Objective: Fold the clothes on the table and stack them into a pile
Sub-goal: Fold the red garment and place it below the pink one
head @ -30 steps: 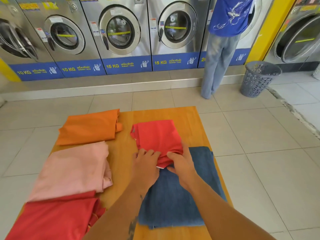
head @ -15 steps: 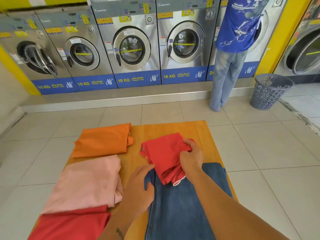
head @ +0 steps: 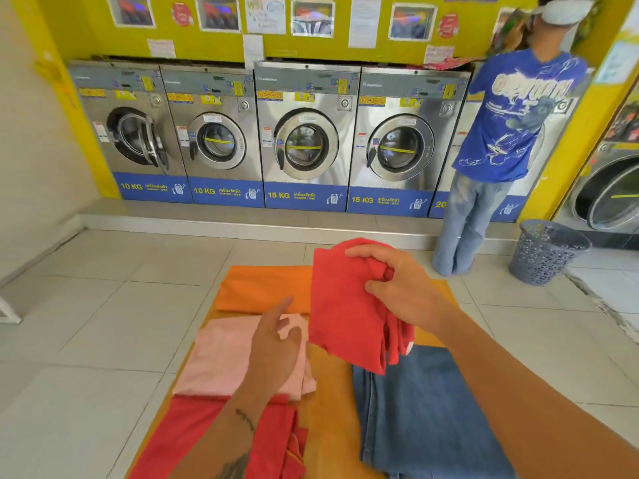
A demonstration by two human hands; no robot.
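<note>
Above the worktop's far edge, the right hand pinches a bunched red garment, its folds hiding the fingertips. Left hand hovers with fingers loosely spread, covering part of the pink garment.

Folded shirts lie left of jeans, seemingly apart.

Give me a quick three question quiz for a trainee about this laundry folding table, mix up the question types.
1. True or false: the right hand holds the small red garment lifted off the table.
2. What lies nearest the camera on the table's right side? A) the blue jeans B) a towel C) a basket
3. Fill in: the left hand hovers over the ___ folded garment.

Key: 1 true; 2 A; 3 pink.
</note>
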